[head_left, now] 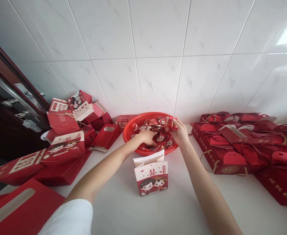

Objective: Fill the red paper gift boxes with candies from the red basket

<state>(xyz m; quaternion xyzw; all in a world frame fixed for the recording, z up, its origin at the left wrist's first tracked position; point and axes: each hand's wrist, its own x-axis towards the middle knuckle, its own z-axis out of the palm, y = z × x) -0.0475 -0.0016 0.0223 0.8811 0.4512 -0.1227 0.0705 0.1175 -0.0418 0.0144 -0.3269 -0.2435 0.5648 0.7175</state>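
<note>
A red plastic basket (127,130) full of red-wrapped candies (161,137) stands against the wall. My left hand (148,137) reaches down into the candies; its fingers look apart, with the tips partly hidden among the wrappers. At the basket's right rim, my right hand (180,132) is closed on a red-wrapped candy (173,125), its thumb and fingers pinched together. Just in front of the basket stands a small red and white gift box (151,179), upright with its top flaps open, printed with two cartoon figures.
Red gift boxes (65,148) lie piled on the left, near a dark door (6,124) with a metal handle. Rows of red boxes (231,147) with rope handles fill the right side. A white tiled wall (158,85) closes off the back of the counter (124,209).
</note>
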